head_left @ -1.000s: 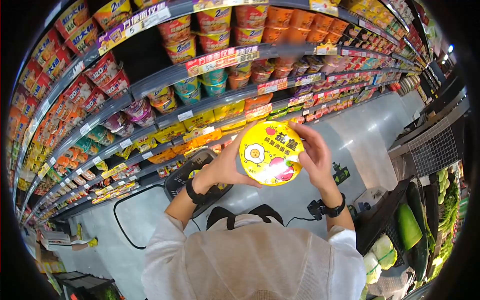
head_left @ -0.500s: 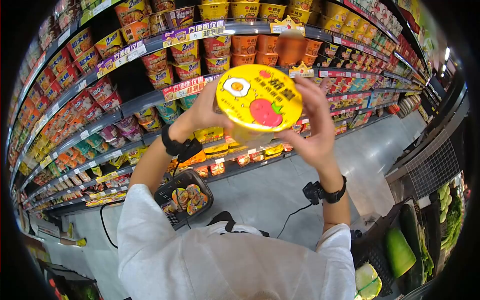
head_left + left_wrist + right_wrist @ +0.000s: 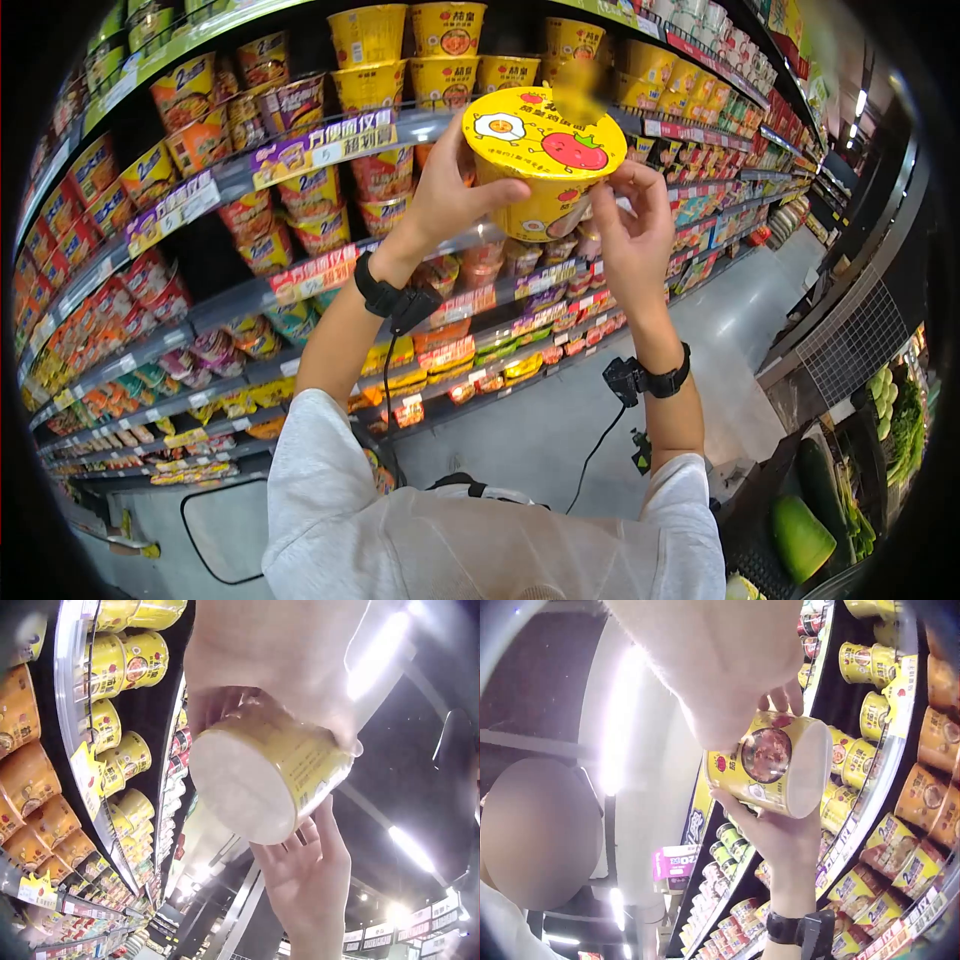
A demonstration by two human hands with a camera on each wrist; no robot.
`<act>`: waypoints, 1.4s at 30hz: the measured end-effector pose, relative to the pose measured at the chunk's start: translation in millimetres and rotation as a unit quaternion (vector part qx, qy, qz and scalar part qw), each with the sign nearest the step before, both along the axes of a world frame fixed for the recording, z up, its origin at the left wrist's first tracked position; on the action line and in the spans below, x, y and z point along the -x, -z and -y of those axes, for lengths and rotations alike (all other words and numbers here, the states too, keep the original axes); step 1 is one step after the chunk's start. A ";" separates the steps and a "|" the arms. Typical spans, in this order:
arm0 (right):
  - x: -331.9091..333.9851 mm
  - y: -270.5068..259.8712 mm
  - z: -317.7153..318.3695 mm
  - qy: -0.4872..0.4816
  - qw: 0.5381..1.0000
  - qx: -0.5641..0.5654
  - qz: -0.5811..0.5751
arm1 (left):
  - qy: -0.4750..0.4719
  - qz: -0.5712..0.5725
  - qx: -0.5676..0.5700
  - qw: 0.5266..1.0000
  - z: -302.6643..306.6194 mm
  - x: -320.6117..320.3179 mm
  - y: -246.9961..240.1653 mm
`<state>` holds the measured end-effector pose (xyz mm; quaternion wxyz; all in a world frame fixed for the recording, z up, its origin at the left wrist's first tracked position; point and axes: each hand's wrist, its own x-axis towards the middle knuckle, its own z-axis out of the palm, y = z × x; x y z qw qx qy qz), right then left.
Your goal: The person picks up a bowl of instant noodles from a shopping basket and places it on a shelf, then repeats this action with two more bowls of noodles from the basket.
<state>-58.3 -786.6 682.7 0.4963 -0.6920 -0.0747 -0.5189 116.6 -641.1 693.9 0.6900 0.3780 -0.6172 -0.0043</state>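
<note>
Both hands hold a yellow instant noodle cup point(image 3: 540, 205) up in front of the shelves. Its lid point(image 3: 545, 150) carries a fried egg and a tomato drawing and tilts toward the head camera. My left hand point(image 3: 450, 195) grips the cup's left side, thumb lying across the front below the rim. On the other side my right hand point(image 3: 637, 215) holds the cup near its rim with bent fingers. The white base shows in the left wrist view, and a printed bowl picture on the cup wall point(image 3: 769, 754) shows in the right wrist view.
Matching yellow noodle cups point(image 3: 445, 80) stand stacked on an upper shelf just beyond the hands. Below run more shelves with price strips point(image 3: 325, 140). Vegetables, among them a large green gourd point(image 3: 800, 535), lie on a stand at the right. Cables point(image 3: 590, 460) hang from the wrist cameras.
The noodle cup has been raised toward the upper shelf, and its side has come into sight. Both hands stay on it. The head view now takes in more of the upper shelves.
</note>
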 end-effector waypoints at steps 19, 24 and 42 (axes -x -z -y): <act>-200.8 -5.9 129.1 -0.012 0.986 0.152 0.059 | -0.230 0.065 0.159 0.958 133.2 -126.7 -5.7; -221.5 -30.4 164.4 -0.041 0.983 0.162 0.074 | -0.358 0.141 0.150 0.911 157.3 -149.8 -15.3; -309.6 -74.8 224.4 -0.129 0.968 0.165 0.139 | -0.408 0.161 0.098 0.893 195.1 -174.3 -33.3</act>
